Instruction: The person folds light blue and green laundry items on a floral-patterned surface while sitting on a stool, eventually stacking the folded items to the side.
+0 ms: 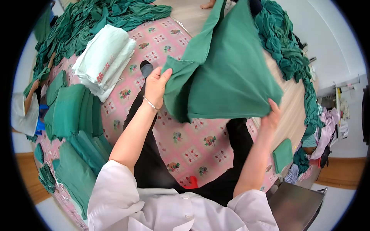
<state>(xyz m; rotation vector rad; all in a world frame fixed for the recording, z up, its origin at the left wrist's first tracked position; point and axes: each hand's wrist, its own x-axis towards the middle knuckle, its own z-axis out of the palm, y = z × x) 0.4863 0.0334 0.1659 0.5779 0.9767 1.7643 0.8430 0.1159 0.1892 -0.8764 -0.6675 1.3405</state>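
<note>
A large green cloth (231, 73) hangs stretched between my two hands above the pink patterned mat. My left hand (155, 87) pinches one corner of it, thumb on top, with a bracelet on the wrist. At the right, my right hand (272, 115) grips the other near corner, its fingers partly behind the fabric. The cloth's near edge runs straight between the hands, and a fold droops beside my left hand. Its far end goes up past the top of the view.
Folded green cloths (71, 109) stand in stacks at the left, near a white folded bundle (106, 56). Heaps of crumpled green cloth (111, 15) lie at the back. One folded green piece (283, 156) lies at right, by a metal box (296, 204). Another person's arm (32, 92) shows far left.
</note>
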